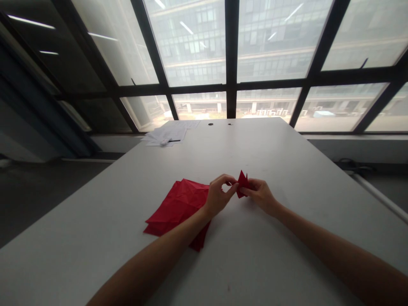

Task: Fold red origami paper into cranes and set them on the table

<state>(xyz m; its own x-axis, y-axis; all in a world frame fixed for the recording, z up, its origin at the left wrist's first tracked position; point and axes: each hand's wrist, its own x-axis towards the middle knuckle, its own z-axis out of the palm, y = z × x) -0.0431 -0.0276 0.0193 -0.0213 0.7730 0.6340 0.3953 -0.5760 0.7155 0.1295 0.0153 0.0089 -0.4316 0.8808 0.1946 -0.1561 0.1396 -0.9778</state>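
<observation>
A small folded piece of red paper [242,180], with pointed tips sticking up, is held between my two hands just above the table. My left hand [219,191] pinches its left side between thumb and forefinger. On the other side, my right hand [259,193] grips the folded paper with the thumb in front and the fingers behind, partly hidden by it. Beneath and left of my left forearm lies a stack of creased red paper sheets [178,204], partly covered by that arm.
The white table [127,204] stretches away to a large window with dark frames [231,59]. White papers [168,132] with a dark pen [174,140] lie at its far left. Two small dark spots, one a round hole [211,124], show near the far edge.
</observation>
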